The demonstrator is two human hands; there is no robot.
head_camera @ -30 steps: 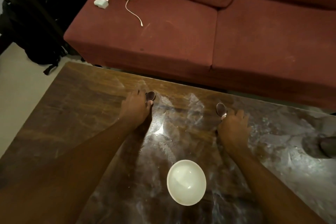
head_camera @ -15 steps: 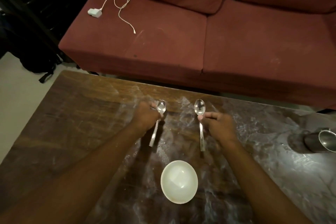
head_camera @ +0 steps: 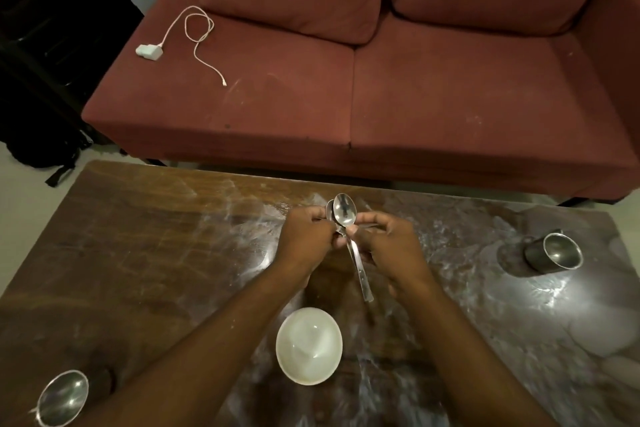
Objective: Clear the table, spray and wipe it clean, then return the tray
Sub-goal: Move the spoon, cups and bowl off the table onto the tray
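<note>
head | faces forward-down | near table (head_camera: 145, 253) | sofa (head_camera: 346, 97) beyond

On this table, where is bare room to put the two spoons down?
Bare: the left half of the table, beyond the near-left steel cup; also between the white bowl and the right steel mug. Crowded: centre, around both hands.
</note>
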